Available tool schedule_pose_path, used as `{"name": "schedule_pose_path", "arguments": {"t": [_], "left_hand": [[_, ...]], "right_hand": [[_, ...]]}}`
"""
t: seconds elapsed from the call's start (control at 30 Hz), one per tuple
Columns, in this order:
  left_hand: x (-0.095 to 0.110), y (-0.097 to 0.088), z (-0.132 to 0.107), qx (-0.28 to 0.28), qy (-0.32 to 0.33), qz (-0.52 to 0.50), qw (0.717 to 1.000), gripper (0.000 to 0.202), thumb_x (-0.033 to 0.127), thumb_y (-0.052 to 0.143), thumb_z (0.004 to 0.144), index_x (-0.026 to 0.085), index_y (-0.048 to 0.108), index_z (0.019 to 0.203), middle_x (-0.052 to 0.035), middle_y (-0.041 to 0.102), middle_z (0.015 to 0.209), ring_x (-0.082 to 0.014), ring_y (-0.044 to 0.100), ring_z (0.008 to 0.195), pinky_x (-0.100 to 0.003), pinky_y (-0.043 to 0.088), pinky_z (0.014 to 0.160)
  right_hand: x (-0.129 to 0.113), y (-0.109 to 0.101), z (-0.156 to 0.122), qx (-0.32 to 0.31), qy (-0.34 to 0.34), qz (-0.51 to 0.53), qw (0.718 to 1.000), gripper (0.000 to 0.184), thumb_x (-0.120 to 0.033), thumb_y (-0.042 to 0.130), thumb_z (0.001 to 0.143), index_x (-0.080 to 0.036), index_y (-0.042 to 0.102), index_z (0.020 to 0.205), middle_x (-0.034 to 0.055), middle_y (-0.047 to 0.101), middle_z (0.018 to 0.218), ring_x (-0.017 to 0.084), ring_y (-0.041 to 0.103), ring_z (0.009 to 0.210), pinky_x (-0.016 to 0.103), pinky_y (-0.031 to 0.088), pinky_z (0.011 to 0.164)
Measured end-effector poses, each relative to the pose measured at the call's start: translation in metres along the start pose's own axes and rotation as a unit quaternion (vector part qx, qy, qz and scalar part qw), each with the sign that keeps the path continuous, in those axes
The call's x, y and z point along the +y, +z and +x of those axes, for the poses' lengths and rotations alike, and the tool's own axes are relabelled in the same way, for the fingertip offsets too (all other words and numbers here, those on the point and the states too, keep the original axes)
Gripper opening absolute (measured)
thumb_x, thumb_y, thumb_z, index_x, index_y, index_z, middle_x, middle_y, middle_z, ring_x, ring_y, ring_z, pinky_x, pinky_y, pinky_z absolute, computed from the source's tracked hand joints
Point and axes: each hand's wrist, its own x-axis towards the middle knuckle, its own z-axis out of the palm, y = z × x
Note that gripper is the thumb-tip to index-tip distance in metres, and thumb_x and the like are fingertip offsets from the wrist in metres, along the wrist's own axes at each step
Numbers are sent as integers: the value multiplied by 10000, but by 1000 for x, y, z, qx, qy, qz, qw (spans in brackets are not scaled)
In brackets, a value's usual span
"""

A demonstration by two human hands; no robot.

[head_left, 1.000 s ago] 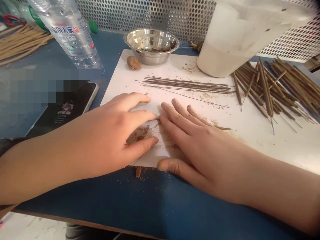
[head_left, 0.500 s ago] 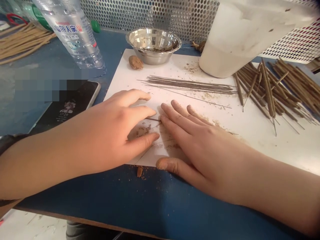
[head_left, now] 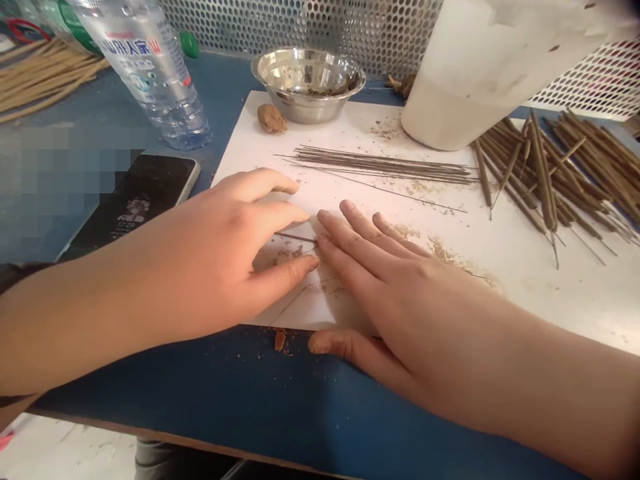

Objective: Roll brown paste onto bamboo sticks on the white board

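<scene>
Both my hands lie flat, palms down, on a white board [head_left: 525, 267] dusted with brown powder. My left hand [head_left: 225, 253] has its fingers stretched out towards the right. My right hand [head_left: 395, 287] lies beside it, fingers spread and pointing left, thumb on the blue table edge. A thin dark stick [head_left: 297, 237] shows in the gap between the fingertips of the two hands and runs under them. A bundle of thin bare sticks [head_left: 380, 165] lies farther back on the board.
A steel bowl [head_left: 307, 81] and a brown lump [head_left: 271, 118] sit at the board's far edge. A white container [head_left: 475, 80] stands at back right beside a heap of coated sticks [head_left: 555, 167]. A water bottle [head_left: 150, 67] and a phone [head_left: 135, 200] are at left.
Both hands have slid a little towards me across the board, pressed flat. The stick end between the fingertips shows more now.
</scene>
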Motion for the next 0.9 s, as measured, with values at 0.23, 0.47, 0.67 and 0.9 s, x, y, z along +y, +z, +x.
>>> {"name": "schedule_pose_path", "arguments": {"t": [0.23, 0.47, 0.67, 0.9], "left_hand": [[-1, -2, -3, -2, 30, 6, 1000, 406, 467, 531, 1094, 229, 826, 1241, -127, 632, 1577, -367, 678, 1368, -547, 568, 1148], [-4, 5, -6, -19, 26, -22, 999, 438, 542, 547, 1068, 265, 806, 1288, -71, 571, 1666, -398, 567, 1510, -590, 477, 1272], [-5, 7, -4, -24, 23, -23, 999, 493, 585, 548, 1069, 245, 782, 1336, -99, 535, 1711, -418, 503, 1579, -628, 457, 1289], [-3, 9, -7, -23, 28, -42, 998, 482, 569, 560, 1059, 285, 752, 1396, -55, 539, 1705, -414, 469, 1602, -579, 425, 1332]], "right_hand": [[3, -5, -2, 11, 22, -7, 1000, 771, -565, 496, 1133, -11, 516, 1668, 297, 400, 1794, 496, 329, 1692, 708, 438, 1301], [3, 0, -1, -9, 34, -12, 999, 809, -598, 464, 1133, -16, 476, 1695, 310, 415, 1780, 511, 346, 1682, 745, 437, 1279], [11, 5, 3, -9, 39, -7, 999, 876, -644, 411, 1135, -15, 383, 1745, 308, 328, 1823, 515, 263, 1711, 767, 394, 1294], [12, 5, 3, -12, 37, 5, 999, 906, -682, 412, 1125, -38, 369, 1760, 290, 328, 1831, 519, 231, 1718, 794, 324, 1320]]}}
